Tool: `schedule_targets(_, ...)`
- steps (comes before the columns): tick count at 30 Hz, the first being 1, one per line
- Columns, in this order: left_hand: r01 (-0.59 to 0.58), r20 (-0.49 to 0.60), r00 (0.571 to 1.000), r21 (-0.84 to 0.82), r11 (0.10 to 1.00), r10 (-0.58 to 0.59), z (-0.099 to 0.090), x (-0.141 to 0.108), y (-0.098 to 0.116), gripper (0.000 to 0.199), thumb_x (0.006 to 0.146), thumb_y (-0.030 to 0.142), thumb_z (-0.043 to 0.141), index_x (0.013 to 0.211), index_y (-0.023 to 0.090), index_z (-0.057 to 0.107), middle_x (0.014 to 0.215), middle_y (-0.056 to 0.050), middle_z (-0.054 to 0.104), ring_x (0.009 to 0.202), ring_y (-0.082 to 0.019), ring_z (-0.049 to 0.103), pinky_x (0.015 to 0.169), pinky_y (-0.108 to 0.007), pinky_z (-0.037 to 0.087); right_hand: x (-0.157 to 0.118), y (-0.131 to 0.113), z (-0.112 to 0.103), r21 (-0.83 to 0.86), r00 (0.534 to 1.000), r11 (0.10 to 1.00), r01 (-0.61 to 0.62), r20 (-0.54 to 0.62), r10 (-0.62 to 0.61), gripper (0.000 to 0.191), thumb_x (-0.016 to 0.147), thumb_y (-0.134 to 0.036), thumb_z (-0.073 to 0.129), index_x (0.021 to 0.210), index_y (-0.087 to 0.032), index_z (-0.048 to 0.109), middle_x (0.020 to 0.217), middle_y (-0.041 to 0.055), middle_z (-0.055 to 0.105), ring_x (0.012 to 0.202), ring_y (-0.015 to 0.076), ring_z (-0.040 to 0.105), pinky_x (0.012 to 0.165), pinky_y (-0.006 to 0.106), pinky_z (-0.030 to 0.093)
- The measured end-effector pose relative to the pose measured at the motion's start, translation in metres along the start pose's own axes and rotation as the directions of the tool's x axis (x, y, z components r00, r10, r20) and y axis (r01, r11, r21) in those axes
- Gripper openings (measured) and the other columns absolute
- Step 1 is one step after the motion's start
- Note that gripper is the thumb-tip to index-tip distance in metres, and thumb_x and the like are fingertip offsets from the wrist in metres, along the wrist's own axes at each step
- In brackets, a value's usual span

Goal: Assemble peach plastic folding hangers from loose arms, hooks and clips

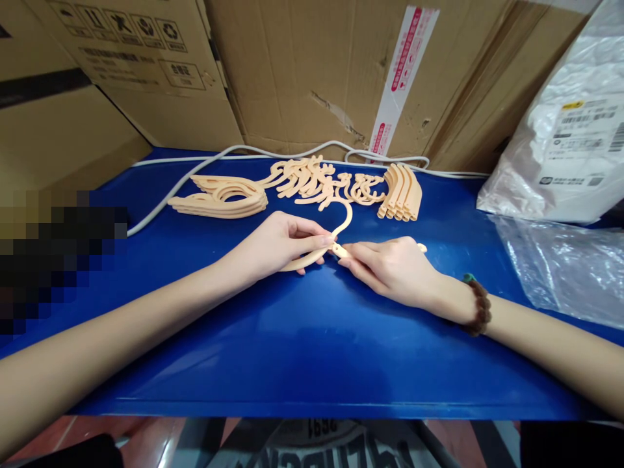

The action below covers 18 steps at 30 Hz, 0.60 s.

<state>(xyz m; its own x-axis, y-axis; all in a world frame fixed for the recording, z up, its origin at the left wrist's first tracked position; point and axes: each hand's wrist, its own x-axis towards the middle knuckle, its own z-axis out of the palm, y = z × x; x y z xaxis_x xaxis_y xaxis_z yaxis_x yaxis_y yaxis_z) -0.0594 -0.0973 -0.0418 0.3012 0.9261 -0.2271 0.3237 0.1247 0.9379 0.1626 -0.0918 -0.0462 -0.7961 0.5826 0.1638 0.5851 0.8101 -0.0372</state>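
My left hand (277,244) pinches a cream plastic clothes hanger near its centre joint. The hanger's hook (350,214) curves up above my fingers, and a curved hanger arm (308,260) runs down to the left under my palm. With fingers closed, my right hand (397,266) grips another hanger arm (340,251), whose holed end meets the joint. Its far tip (422,247) peeks out behind the knuckles. My fingers cover most of the joint, so how firmly the parts fit together cannot be seen.
Behind my hands on the blue table (312,364) lie stacked hanger pieces (219,198), a pile of hooks (307,177) and a row of curved arms (400,193). A white cable (195,170) runs along cardboard boxes (312,78). Plastic packaging (560,143) stands right.
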Motion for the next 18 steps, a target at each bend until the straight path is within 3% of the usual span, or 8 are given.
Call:
schedule_targets(9,-0.103,0.013,0.995,0.137,0.985,0.102,-0.0015,-0.0037,0.0018,0.026,0.085,0.037,0.066,0.099,0.018,0.078,0.070,-0.001,0.068,0.056,-0.009,0.056,0.047,-0.015,0.048,0.0008,0.0029,-0.0041,0.061,0.999,0.998,0.018,0.026,-0.020,0.043,0.105,-0.040,0.031,0.088,-0.017,0.064,0.067,0.0008,0.064,0.053,0.0107,0.051,0.051,0.027,0.021)
schedule_targets(18,-0.092,0.054,0.995,0.185,0.978,0.083,0.0002,-0.0087,0.0091,0.028,0.091,0.034,0.059,0.102,0.015,0.077,0.070,-0.003,0.070,0.063,-0.011,0.064,0.048,-0.013,0.045,-0.0010,0.0045,-0.0020,0.032,0.996,0.996,0.084,-0.014,-0.084,0.042,0.106,-0.038,0.031,0.093,-0.016,0.064,0.072,0.0008,0.066,0.053,0.0106,0.051,0.052,0.028,0.021)
